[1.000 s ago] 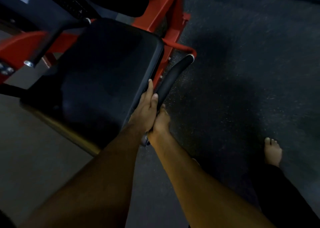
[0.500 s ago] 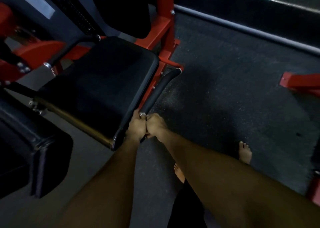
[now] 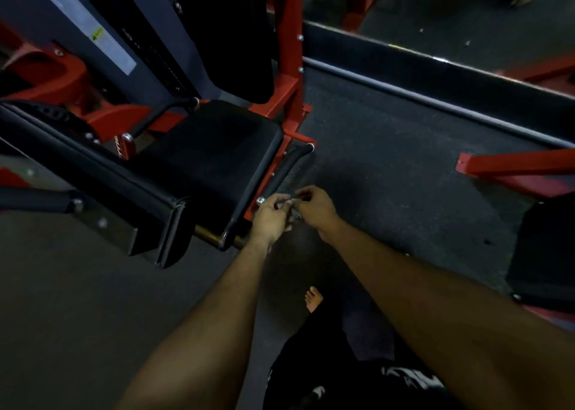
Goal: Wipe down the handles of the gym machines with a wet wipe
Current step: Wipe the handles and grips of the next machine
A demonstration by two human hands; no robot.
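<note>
Small pale wipe (image 3: 291, 204) bunched near the black padded handle's (image 3: 287, 168) lower end.

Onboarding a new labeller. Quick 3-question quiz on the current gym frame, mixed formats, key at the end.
1. True or false: both hands are wrapped round the black handle beside the seat.
2. Multiple choice: where does the handle sit relative to the seat? A) along its right edge B) on top of the pad C) behind the backrest
3. Short answer: what are the hands doing?

Key
1. False. The left hand and right hand are off the handle, just past its near metal end.
2. A. It runs along the right edge of the seat.
3. Pinching a small pale wipe between them; detail is too dark to tell.
</note>
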